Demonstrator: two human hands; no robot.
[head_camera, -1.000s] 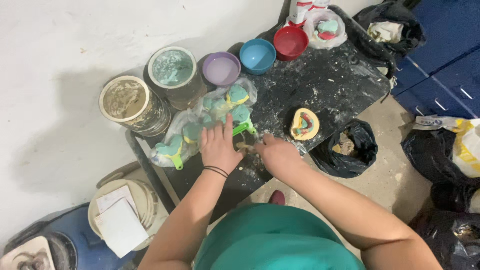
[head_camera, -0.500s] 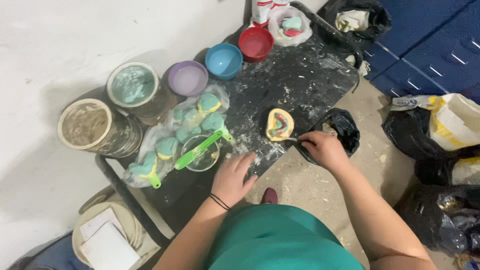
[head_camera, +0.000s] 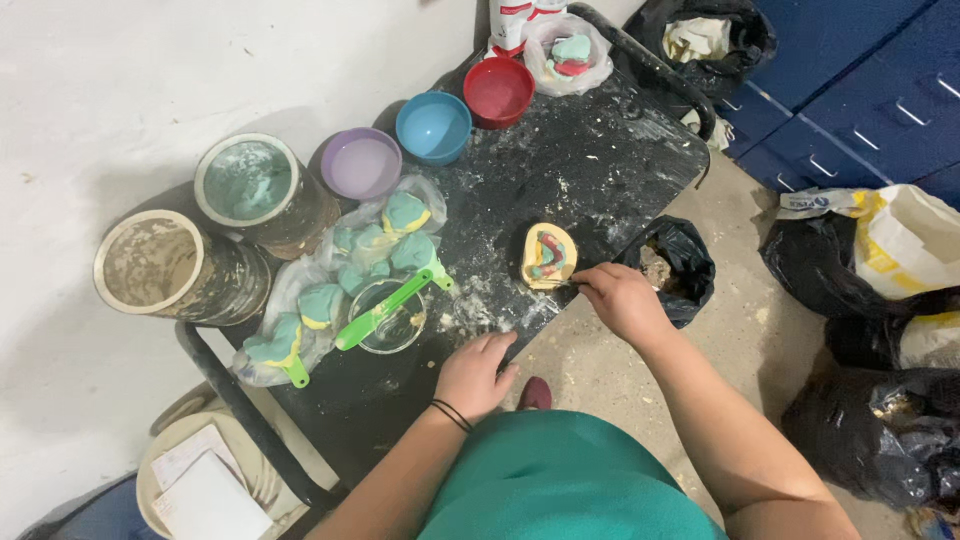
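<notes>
Head view: right hand (head_camera: 622, 300) at the near edge of the black desk (head_camera: 600, 160), fingers pinched together on a thin tool whose tip touches the yellow cast (head_camera: 549, 257) just left of it. Left hand (head_camera: 474, 374) lies flat on the desk edge, fingers loosely apart, holding nothing. Glass bowl (head_camera: 392, 318) with green spatula (head_camera: 385, 308) just beyond the left hand; bag of casts (head_camera: 340, 280) farther left.

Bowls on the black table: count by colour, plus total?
Small purple plastic bowl: 1
Small blue plastic bowl: 1
Small red plastic bowl: 1
Clear bowl with green spatula across it: 1
Total: 4 bowls on the speckled black table.
</notes>
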